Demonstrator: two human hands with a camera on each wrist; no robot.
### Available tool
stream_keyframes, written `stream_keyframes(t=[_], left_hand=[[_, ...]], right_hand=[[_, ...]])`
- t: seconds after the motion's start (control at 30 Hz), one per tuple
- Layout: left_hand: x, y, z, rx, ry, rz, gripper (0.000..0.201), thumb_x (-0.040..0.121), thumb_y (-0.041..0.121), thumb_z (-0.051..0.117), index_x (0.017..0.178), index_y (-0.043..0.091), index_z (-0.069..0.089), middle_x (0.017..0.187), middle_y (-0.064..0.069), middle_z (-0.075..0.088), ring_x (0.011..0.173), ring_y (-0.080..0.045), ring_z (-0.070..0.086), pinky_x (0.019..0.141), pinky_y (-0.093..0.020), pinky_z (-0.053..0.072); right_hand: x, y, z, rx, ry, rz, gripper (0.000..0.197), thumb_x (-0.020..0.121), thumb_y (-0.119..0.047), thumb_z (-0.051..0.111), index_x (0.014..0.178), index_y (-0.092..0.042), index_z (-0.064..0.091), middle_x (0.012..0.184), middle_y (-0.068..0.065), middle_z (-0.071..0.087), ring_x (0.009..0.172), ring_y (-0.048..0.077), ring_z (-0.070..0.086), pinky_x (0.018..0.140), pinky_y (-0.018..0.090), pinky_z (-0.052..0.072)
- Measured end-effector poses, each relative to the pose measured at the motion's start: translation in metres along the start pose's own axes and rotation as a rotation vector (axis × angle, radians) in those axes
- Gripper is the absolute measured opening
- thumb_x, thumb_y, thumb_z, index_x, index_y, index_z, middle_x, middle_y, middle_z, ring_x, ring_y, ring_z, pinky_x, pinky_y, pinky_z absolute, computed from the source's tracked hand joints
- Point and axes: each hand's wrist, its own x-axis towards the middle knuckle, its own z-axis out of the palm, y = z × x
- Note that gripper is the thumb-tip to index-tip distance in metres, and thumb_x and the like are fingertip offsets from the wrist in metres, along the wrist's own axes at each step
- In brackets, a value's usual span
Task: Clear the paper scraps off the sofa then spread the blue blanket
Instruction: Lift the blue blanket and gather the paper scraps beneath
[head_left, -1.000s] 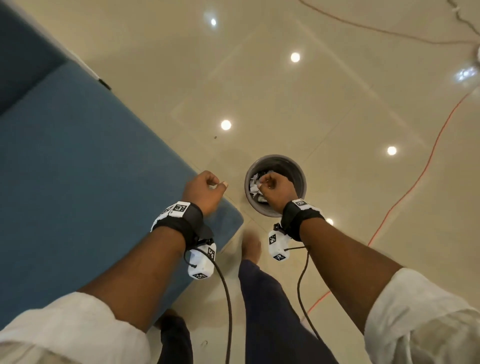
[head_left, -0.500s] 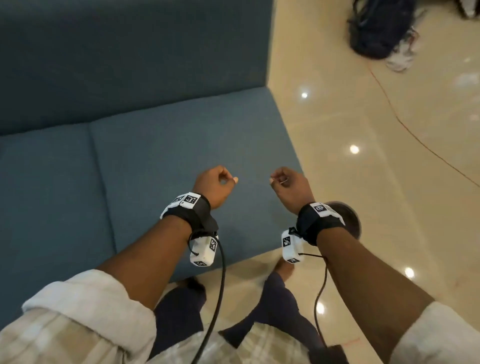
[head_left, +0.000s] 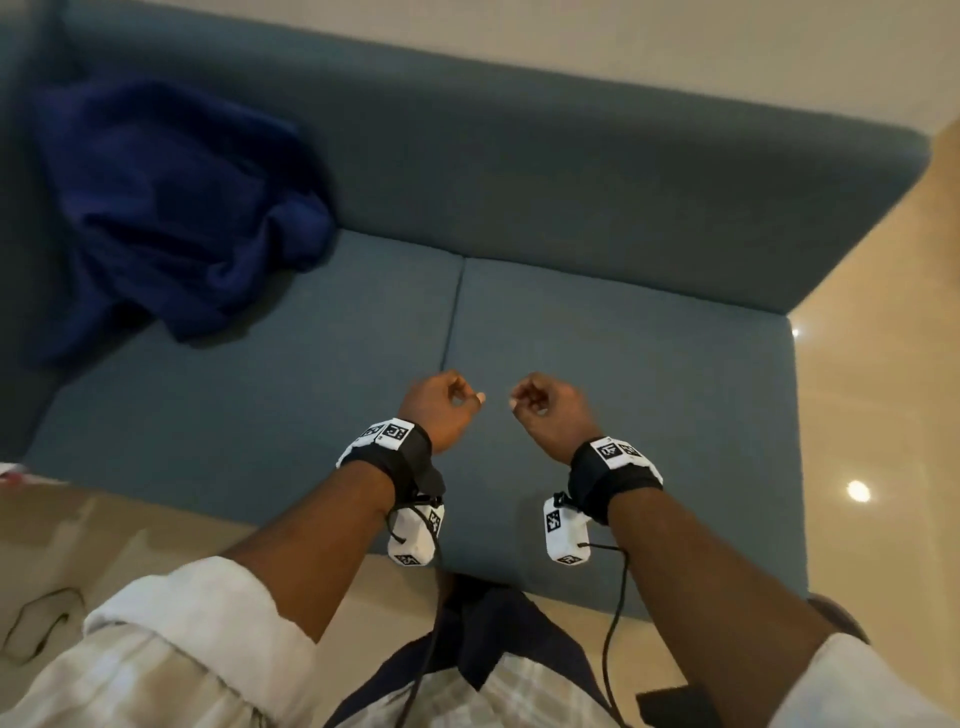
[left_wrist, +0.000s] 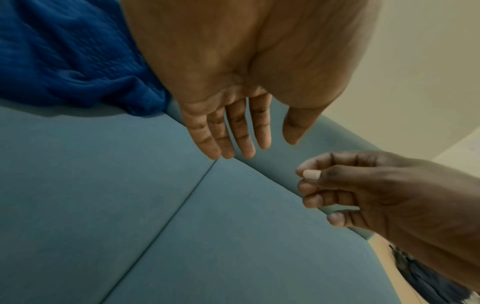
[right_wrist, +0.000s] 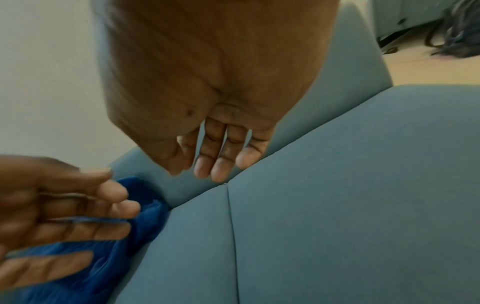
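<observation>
Left hand: the left hand (head_left: 441, 410) hovers over the front of the seat, fingers loose and nearly straight, nothing in it.
Right hand: the right hand (head_left: 550, 415) is just beside it, not touching. Its fingers are softly curled with the thumb near the forefinger, and it looks empty.
Cables: black wrist cables (head_left: 618, 587) dangle below both arms.
Seat: on the teal fabric sofa (head_left: 623, 389), 2 cushions meet at a seam (head_left: 452, 312). No paper scraps show on the part in view.
Blanket: the dark blue crumpled blanket (head_left: 182, 208) is heaped in the far left corner, partly up the backrest (head_left: 571, 182), well apart from both hands.
Stage: the clearing looks done, I'd say, so the spread comes next.
Risk 1: grab the heap by its middle and it rises as 1 twisted lump that won't lie flat. Better to hunt for an edge and 2 corners.
Risk 2: those hanging cables could catch in the folds during a long reach left.
Risk 3: a scrap may hide under the heap, and a fast lift would flick it onto the floor (head_left: 883, 364).
</observation>
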Motion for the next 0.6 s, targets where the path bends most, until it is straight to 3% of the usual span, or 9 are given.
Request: stream_keyframes(t=[0.1, 0.3, 0.4, 0.5, 0.6], left_hand=[[-0.001, -0.015, -0.028, -0.014, 0.053, -0.027, 0.026, 0.085, 0.044, 0.067, 0.072, 0.025, 0.055, 0.08, 0.005, 0.067, 0.08, -0.02, 0.064, 0.077, -0.031, 0.049], [0.016, -0.054, -0.091, -0.051, 0.157, -0.09, 0.029, 0.089, 0.039, 0.068, 0.071, 0.022, 0.053, 0.076, 0.001, 0.065, 0.075, -0.022, 0.061, 0.074, -0.03, 0.046], [0.028, -0.072, -0.121, -0.08, 0.186, -0.143, 0.026, 0.09, 0.039, 0.068, 0.078, 0.018, 0.058, 0.08, 0.0, 0.068, 0.079, -0.022, 0.062, 0.074, -0.029, 0.045], [0.042, -0.094, -0.151, -0.092, 0.215, -0.191, 0.024, 0.089, 0.039, 0.069, 0.08, 0.018, 0.059, 0.084, -0.001, 0.069, 0.083, -0.023, 0.064, 0.076, -0.031, 0.048], [0.067, -0.119, -0.187, -0.118, 0.242, -0.218, 0.023, 0.088, 0.039, 0.071, 0.077, 0.022, 0.059, 0.084, 0.001, 0.068, 0.084, -0.021, 0.064, 0.077, -0.031, 0.049]], right_hand=[[0.024, -0.017, 0.021, 0.013, -0.072, -0.026, 0.007, 0.086, -0.015, 0.072, 0.089, -0.021, 0.07, 0.08, -0.006, 0.073, 0.071, 0.014, 0.065, 0.077, 0.036, 0.057], [0.075, -0.047, 0.055, 0.025, -0.154, -0.041, 0.007, 0.088, -0.011, 0.072, 0.089, -0.018, 0.071, 0.085, 0.003, 0.076, 0.078, 0.025, 0.07, 0.08, 0.036, 0.057], [0.103, -0.064, 0.071, 0.016, -0.186, -0.042, 0.013, 0.088, -0.012, 0.073, 0.086, -0.025, 0.07, 0.084, 0.001, 0.076, 0.077, 0.024, 0.07, 0.078, 0.032, 0.057], [0.137, -0.088, 0.093, -0.012, -0.192, -0.06, 0.008, 0.087, -0.015, 0.073, 0.087, -0.023, 0.073, 0.083, -0.002, 0.076, 0.077, 0.019, 0.07, 0.076, 0.025, 0.055], [0.18, -0.12, 0.123, -0.007, -0.173, -0.067, 0.006, 0.087, -0.016, 0.073, 0.086, -0.022, 0.072, 0.083, -0.004, 0.075, 0.076, 0.016, 0.069, 0.077, 0.024, 0.055]])
